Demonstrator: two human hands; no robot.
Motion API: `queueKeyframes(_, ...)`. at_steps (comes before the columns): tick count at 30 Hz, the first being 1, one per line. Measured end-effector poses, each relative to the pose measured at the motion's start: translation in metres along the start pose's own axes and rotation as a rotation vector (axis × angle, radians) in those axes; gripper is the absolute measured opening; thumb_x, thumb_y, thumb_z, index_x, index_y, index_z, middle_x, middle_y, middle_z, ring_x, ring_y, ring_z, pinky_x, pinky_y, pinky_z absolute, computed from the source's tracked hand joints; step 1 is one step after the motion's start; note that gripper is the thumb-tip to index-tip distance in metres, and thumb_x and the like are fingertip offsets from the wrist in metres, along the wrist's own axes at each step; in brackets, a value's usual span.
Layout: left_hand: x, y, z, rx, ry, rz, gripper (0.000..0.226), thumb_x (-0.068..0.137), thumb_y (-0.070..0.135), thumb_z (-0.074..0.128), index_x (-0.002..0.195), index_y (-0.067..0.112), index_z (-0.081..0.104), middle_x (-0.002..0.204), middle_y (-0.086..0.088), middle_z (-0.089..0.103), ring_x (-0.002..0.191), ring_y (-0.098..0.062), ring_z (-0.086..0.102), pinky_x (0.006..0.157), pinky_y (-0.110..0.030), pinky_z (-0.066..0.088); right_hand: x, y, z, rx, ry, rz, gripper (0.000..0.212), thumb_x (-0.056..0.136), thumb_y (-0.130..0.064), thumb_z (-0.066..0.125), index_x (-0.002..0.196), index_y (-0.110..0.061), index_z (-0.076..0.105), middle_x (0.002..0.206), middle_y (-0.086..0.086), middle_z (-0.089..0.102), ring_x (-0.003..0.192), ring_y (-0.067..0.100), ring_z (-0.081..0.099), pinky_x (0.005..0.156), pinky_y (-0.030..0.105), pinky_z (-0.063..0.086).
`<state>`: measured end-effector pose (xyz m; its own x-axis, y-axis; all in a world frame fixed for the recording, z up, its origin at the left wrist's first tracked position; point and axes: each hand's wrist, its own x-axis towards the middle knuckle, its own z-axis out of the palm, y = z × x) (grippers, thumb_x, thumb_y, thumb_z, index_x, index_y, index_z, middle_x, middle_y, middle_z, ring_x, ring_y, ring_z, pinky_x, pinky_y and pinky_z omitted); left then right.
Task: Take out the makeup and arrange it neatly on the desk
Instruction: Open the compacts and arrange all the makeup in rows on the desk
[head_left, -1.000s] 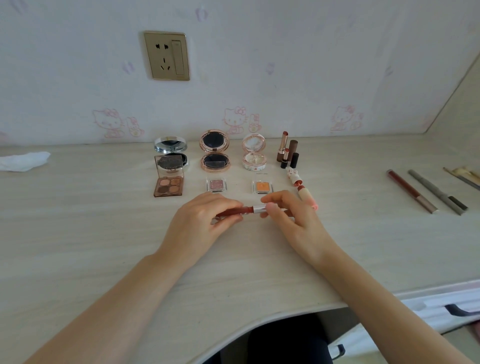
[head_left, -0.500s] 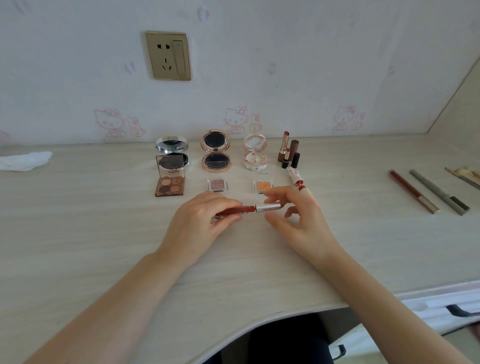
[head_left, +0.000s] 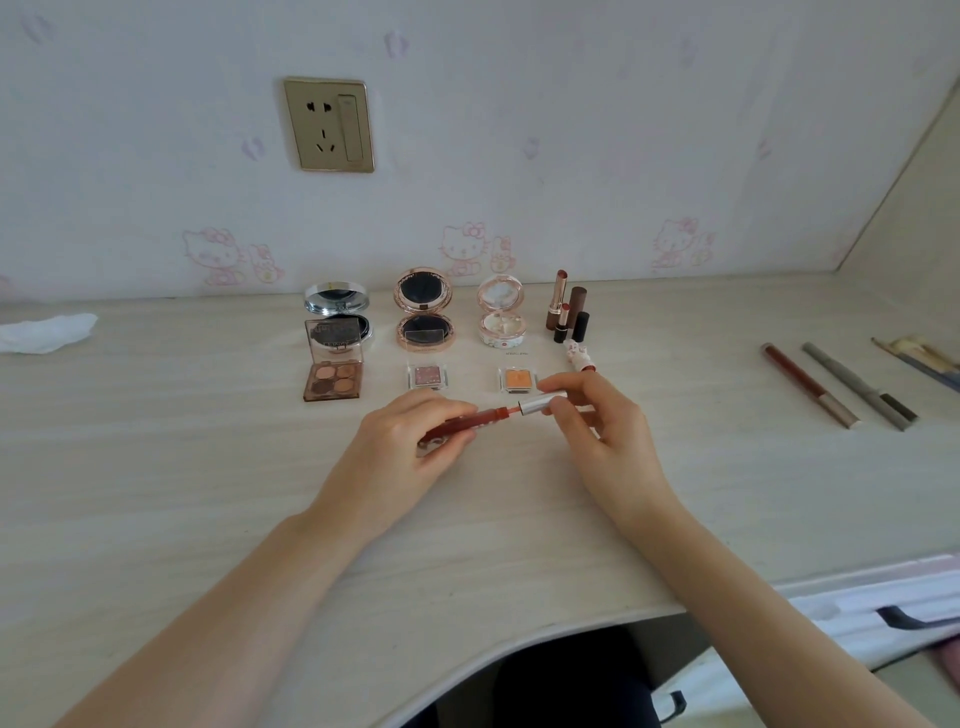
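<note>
My left hand (head_left: 410, 452) grips a dark red lip gloss tube (head_left: 475, 420) above the desk (head_left: 156, 493). The tube's silver cap (head_left: 537, 404) is pinched by my right hand (head_left: 597, 436) and sits slightly off the tube, with a thin wand stem showing between them. Behind the hands, makeup stands in rows: a silver compact (head_left: 337, 309), a rose-gold compact (head_left: 423, 314), a white compact (head_left: 501, 312), a brown eyeshadow palette (head_left: 332, 371), two small single shadows (head_left: 428, 375) (head_left: 517, 379), several upright lipsticks (head_left: 566, 312) and a lying pink lipstick (head_left: 581, 357).
A red pencil (head_left: 808, 384) and a grey pencil (head_left: 857, 384) lie at the right, with more pencils (head_left: 919, 356) near the frame edge. A white tissue (head_left: 47, 332) lies at far left. The wall holds a socket (head_left: 330, 124). The desk's curved front edge runs below my arms.
The silver cap has come away from the red tube: my right hand drew it to the right, exposing the wand stem. My left hand has kept the tube nearly in place.
</note>
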<state>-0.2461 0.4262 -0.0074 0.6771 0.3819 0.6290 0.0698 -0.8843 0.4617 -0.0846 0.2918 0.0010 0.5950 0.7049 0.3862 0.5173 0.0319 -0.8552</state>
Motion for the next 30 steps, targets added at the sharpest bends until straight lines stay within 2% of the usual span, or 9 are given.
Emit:
queueKeyframes(3, 0.000, 0.003, 0.000, -0.004, -0.019, -0.010, 0.028, 0.082, 0.007, 0.070, 0.109, 0.016, 0.070, 0.096, 0.008, 0.064, 0.087, -0.003, 0.062, 0.078, -0.019, 0.050, 0.000, -0.002, -0.003, -0.025, 0.039, -0.022, 0.029, 0.094, -0.017, 0.051, 0.091, -0.045, 0.059, 0.096, -0.006, 0.064, 0.085, 0.006, 0.056, 0.069, 0.009, 0.041)
queueKeyframes(5, 0.001, 0.006, 0.001, 0.004, -0.020, -0.013, 0.037, 0.078, -0.002, 0.068, 0.111, 0.016, 0.069, 0.098, 0.008, 0.062, 0.090, -0.002, 0.060, 0.082, -0.017, 0.049, 0.004, -0.002, -0.009, -0.021, 0.063, -0.008, 0.025, 0.094, -0.020, 0.050, 0.094, -0.042, 0.061, 0.094, -0.005, 0.062, 0.083, 0.006, 0.056, 0.068, 0.007, 0.039)
queueKeyframes(10, 0.006, 0.020, 0.008, -0.002, -0.031, 0.022, 0.046, 0.074, -0.010, 0.067, 0.114, 0.012, 0.068, 0.102, 0.004, 0.059, 0.092, -0.002, 0.057, 0.085, -0.012, 0.044, 0.019, -0.005, -0.031, 0.037, 0.094, 0.059, 0.020, 0.095, -0.021, 0.050, 0.096, -0.034, 0.064, 0.091, -0.001, 0.066, 0.071, 0.016, 0.054, 0.061, 0.020, 0.043)
queueKeyframes(14, 0.009, 0.034, 0.018, -0.139, -0.086, -0.041, 0.052, 0.080, -0.002, 0.068, 0.125, 0.023, 0.060, 0.106, 0.012, 0.061, 0.091, 0.000, 0.060, 0.086, -0.020, 0.050, 0.033, -0.010, -0.051, 0.111, 0.099, 0.089, 0.015, 0.093, -0.021, 0.055, 0.088, -0.029, 0.067, 0.078, -0.014, 0.068, 0.072, -0.001, 0.059, 0.058, 0.014, 0.048)
queueKeyframes(17, 0.013, 0.047, 0.028, -0.218, -0.167, -0.065, 0.054, 0.083, 0.001, 0.064, 0.126, 0.034, 0.054, 0.104, 0.020, 0.060, 0.083, -0.005, 0.062, 0.081, -0.019, 0.051, 0.043, -0.008, -0.066, 0.099, 0.063, 0.101, 0.015, 0.092, -0.020, 0.057, 0.088, -0.027, 0.069, 0.077, -0.014, 0.066, 0.070, 0.000, 0.056, 0.065, 0.022, 0.051)
queueKeyframes(22, 0.024, 0.071, 0.052, -0.255, -0.254, -0.019, 0.038, 0.088, 0.010, 0.063, 0.116, 0.035, 0.057, 0.102, 0.014, 0.057, 0.080, -0.012, 0.062, 0.075, -0.024, 0.051, 0.061, 0.002, -0.088, 0.130, 0.029, 0.180, 0.013, 0.092, -0.019, 0.059, 0.089, -0.024, 0.071, 0.076, -0.010, 0.066, 0.070, 0.003, 0.060, 0.064, 0.020, 0.054)
queueKeyframes(24, 0.031, 0.076, 0.064, -0.232, -0.292, 0.002, 0.035, 0.088, 0.016, 0.065, 0.118, 0.033, 0.059, 0.104, 0.015, 0.055, 0.084, -0.008, 0.059, 0.079, -0.020, 0.048, 0.068, 0.007, -0.095, 0.108, 0.043, 0.196, 0.012, 0.092, -0.021, 0.060, 0.088, -0.026, 0.070, 0.076, -0.010, 0.066, 0.068, 0.003, 0.059, 0.060, 0.017, 0.050)
queueKeyframes(27, 0.042, 0.081, 0.082, -0.151, -0.293, 0.034, 0.035, 0.089, 0.024, 0.065, 0.122, 0.031, 0.060, 0.110, 0.014, 0.056, 0.101, 0.001, 0.050, 0.090, -0.017, 0.040, 0.079, 0.012, -0.104, 0.094, 0.094, 0.228, 0.006, 0.089, -0.021, 0.063, 0.088, -0.023, 0.068, 0.073, -0.008, 0.066, 0.064, 0.005, 0.057, 0.056, 0.018, 0.048)
queueKeyframes(30, 0.054, 0.086, 0.097, -0.048, -0.270, 0.098, 0.035, 0.088, 0.025, 0.066, 0.123, 0.023, 0.063, 0.107, 0.006, 0.061, 0.108, -0.011, 0.047, 0.095, -0.025, 0.038, 0.089, 0.016, -0.111, 0.067, 0.105, 0.255, 0.003, 0.087, -0.022, 0.066, 0.085, -0.023, 0.067, 0.075, -0.005, 0.066, 0.064, 0.006, 0.056, 0.053, 0.016, 0.046)
